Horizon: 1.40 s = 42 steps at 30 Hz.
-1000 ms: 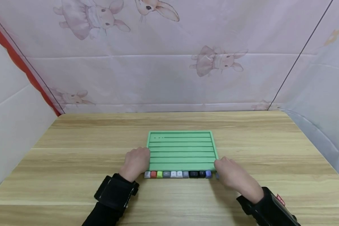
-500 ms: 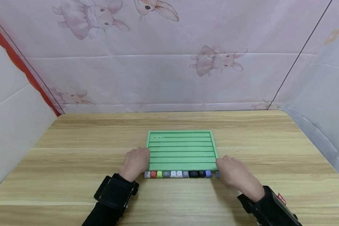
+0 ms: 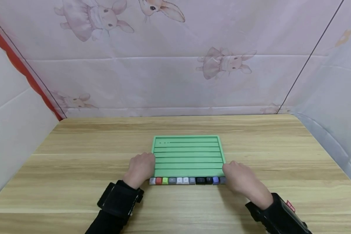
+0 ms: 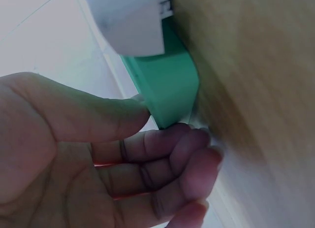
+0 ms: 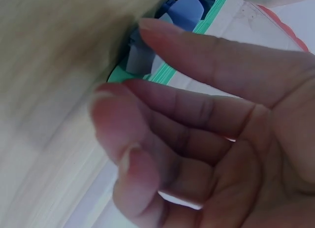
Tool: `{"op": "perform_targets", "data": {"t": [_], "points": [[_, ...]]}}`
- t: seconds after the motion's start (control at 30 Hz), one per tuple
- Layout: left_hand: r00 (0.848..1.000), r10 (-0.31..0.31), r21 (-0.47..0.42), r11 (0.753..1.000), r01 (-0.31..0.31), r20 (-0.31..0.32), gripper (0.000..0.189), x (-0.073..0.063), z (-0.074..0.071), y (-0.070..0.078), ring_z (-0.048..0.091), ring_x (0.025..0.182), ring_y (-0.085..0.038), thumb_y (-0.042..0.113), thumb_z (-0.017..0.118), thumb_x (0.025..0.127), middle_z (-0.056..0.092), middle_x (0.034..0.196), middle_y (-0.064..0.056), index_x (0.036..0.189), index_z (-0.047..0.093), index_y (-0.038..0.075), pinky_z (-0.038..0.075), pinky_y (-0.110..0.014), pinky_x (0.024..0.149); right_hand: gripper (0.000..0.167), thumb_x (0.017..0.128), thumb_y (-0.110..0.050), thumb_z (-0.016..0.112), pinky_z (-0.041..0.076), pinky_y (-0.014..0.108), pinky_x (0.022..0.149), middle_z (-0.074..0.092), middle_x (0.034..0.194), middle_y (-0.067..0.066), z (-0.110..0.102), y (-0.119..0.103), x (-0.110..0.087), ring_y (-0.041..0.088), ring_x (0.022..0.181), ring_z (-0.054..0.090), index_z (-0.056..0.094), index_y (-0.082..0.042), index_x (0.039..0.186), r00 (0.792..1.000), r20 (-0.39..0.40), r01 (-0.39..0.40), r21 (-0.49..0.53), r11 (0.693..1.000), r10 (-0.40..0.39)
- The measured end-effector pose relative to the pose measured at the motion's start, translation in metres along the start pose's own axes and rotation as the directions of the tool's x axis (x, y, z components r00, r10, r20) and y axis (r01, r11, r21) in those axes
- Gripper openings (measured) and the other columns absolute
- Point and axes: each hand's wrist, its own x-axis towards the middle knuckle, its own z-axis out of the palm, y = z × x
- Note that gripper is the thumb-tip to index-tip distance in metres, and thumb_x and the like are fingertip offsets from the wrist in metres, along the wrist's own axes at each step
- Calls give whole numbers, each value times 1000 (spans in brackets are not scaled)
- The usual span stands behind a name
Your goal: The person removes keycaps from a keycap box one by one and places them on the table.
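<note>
A green slatted tray (image 3: 190,154) lies on the wooden table, with a row of coloured keycaps (image 3: 179,180) along its near edge. My left hand (image 3: 141,167) grips the tray's left side; in the left wrist view the thumb lies at the rim of the green tray (image 4: 172,85), fingers curled by its corner, a pale keycap (image 4: 130,26) beyond. At the row's right end my right hand (image 3: 240,178) holds a grey-blue keycap (image 5: 141,59) between thumb and forefinger, the other fingers curled. A blue keycap (image 5: 186,11) sits beside it.
The wooden table (image 3: 76,146) extends around the tray. A pale fabric wall with rabbit prints (image 3: 175,84) rises behind it, and white side panels stand left and right. Black bands (image 3: 120,199) wrap both wrists.
My right hand moved slightly right, then back left. The grey-blue keycap, apart from the blue one half a second ago, now sits right beside it. My left hand stays put.
</note>
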Motion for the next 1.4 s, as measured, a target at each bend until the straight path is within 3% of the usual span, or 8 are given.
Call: {"op": "perform_targets", "data": {"t": [0.53,0.77,0.97,1.17,1.4], "points": [[1000,-1,7,1000,1,6,16,1,1,0,41,54,-17,-4,52,84,46,61,-6,69,54,3,37,-28,44,15,68,4,69,37,30,48,56,68,10,0,1,1,18,56,43,60,1,80,1000,0,15,12,1000,-15],[1000,-4,5,1000,4,7,14,2,2,-1,42,55,-18,-4,52,84,46,62,-6,71,55,1,38,-28,44,11,71,9,59,35,28,48,50,65,7,-8,7,1,17,54,43,59,1,79,999,38,-19,46,999,18],[1000,6,1,1000,-6,4,13,0,2,-1,42,54,-17,-5,52,83,46,62,-6,71,55,1,37,-27,44,5,79,-2,61,39,28,49,54,67,7,-17,15,5,15,56,45,61,2,82,993,-112,-23,172,985,43],[1000,9,-5,1000,-9,8,12,1,1,-1,42,55,-18,-5,52,83,46,62,-7,73,56,0,37,-28,45,23,83,-4,62,49,41,68,63,91,20,-20,27,15,30,79,60,59,10,101,961,-276,99,241,966,-29],[999,5,-6,1000,-5,51,17,2,-3,-7,43,54,-18,8,55,89,47,63,-6,73,56,3,36,-27,45,37,90,-7,54,38,54,89,49,119,31,-15,43,29,46,110,46,47,13,120,965,-261,107,276,955,-33]]}}
